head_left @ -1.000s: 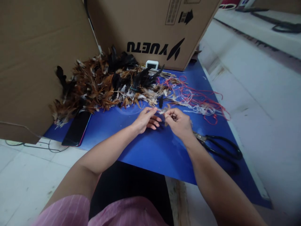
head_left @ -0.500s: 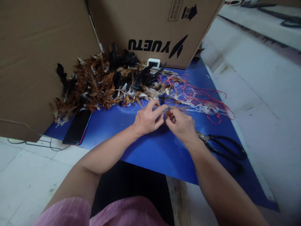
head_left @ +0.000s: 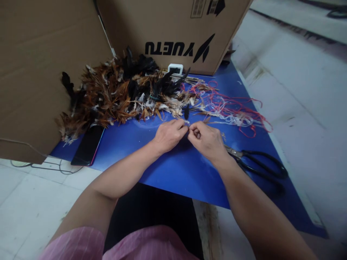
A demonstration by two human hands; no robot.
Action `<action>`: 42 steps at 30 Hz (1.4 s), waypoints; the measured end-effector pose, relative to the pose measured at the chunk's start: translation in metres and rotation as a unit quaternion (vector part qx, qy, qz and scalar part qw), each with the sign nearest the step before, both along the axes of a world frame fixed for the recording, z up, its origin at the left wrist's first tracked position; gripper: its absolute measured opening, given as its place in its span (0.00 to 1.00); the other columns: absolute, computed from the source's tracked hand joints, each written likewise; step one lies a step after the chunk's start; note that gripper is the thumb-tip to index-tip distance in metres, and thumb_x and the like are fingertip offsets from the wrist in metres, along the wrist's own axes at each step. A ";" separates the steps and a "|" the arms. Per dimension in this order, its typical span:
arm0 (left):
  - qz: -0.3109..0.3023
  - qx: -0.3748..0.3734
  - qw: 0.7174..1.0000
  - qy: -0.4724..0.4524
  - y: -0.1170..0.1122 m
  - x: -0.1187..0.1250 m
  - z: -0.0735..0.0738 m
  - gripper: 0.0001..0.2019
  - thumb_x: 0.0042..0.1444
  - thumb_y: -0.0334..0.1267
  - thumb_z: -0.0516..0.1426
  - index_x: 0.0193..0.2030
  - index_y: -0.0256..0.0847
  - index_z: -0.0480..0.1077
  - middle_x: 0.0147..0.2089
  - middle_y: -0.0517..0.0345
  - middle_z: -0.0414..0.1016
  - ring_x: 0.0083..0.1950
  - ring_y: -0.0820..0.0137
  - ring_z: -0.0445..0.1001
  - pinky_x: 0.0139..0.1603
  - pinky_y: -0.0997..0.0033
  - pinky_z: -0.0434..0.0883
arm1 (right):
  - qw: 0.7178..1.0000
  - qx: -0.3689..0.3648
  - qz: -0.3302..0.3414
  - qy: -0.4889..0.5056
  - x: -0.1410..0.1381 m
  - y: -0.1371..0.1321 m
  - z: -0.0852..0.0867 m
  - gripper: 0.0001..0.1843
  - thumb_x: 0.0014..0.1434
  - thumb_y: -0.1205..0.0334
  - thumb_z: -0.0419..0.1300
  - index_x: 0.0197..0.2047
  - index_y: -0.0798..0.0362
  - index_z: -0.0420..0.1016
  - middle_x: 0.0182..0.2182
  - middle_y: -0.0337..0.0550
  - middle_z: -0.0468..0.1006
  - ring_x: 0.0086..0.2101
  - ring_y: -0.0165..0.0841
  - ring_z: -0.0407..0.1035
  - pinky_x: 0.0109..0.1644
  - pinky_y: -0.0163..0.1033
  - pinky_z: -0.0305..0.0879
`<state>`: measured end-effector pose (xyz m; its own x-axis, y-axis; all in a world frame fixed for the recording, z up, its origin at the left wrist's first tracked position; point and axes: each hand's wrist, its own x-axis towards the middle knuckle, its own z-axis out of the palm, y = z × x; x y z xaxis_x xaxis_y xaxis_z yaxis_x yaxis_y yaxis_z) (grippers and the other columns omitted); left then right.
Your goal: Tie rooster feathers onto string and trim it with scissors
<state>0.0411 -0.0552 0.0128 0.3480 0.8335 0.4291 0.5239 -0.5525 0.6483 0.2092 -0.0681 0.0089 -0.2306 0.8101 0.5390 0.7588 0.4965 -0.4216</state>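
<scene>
My left hand [head_left: 170,133] and my right hand [head_left: 206,139] meet over the blue tabletop, both with fingers closed in a pinch. Bits of white fluff [head_left: 187,122] show at my left fingertips. A brown feather tip [head_left: 207,119] sticks out behind my right hand. What lies between the fingertips is small and mostly hidden; it looks like a feather. Just beyond my hands lies a short black feather [head_left: 186,111]. Behind them spreads a large heap of brown, black and white feathers [head_left: 116,94].
Black-handled scissors [head_left: 260,162] lie beside my right wrist. Red string [head_left: 233,103] and white string [head_left: 238,120] tangle at the right. A phone [head_left: 88,146] rests at the left edge. A small white device [head_left: 175,68] stands before the cardboard box [head_left: 173,29].
My left fingers have closed from a more open curl, and the hands have drawn together at the fingertips. The feather streak seen between them is now mostly hidden. The view has shifted slightly.
</scene>
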 end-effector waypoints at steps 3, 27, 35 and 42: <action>0.015 -0.013 0.999 -0.030 0.001 -0.001 -0.004 0.09 0.57 0.33 0.57 0.26 0.43 0.73 0.32 0.55 0.69 0.34 0.68 0.64 0.38 0.70 0.60 | 1.000 -0.008 0.002 0.020 0.001 0.000 0.000 0.04 0.59 0.63 0.55 0.34 0.50 0.71 0.25 0.39 0.75 0.24 0.31 0.67 0.32 0.37 0.61; -0.010 -0.397 0.746 -0.534 0.030 -0.007 -0.008 0.08 0.54 0.34 0.64 0.37 0.36 0.71 0.25 0.68 0.64 0.20 0.85 0.59 0.20 0.82 0.54 | 0.997 0.015 -0.062 -0.044 0.039 -0.012 0.040 0.03 0.57 0.63 0.57 0.34 0.50 0.71 0.29 0.46 0.78 0.30 0.36 0.71 0.38 0.42 0.64; -0.009 -0.395 0.749 -0.532 0.029 -0.005 -0.005 0.06 0.58 0.34 0.61 0.37 0.37 0.67 0.26 0.66 0.67 0.20 0.83 0.64 0.20 0.82 0.58 | 0.964 -0.038 -0.127 -0.232 0.123 -0.083 -0.003 0.09 0.54 0.57 0.57 0.38 0.47 0.72 0.35 0.56 0.79 0.35 0.48 0.73 0.42 0.51 0.69; -0.022 -0.382 0.757 -0.529 0.028 -0.005 -0.006 0.11 0.53 0.36 0.64 0.37 0.39 0.65 0.27 0.67 0.68 0.21 0.83 0.65 0.21 0.82 0.59 | 0.969 -0.090 -0.140 -0.185 0.157 -0.111 -0.035 0.19 0.48 0.64 0.58 0.46 0.44 0.72 0.43 0.59 0.80 0.41 0.48 0.77 0.46 0.52 0.72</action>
<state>0.0362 -0.0276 0.0063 0.1807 0.9769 -0.1140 -0.5206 0.1933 0.8316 0.3659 -0.1788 -0.0257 -0.1384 0.9422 0.3052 0.9687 0.1929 -0.1564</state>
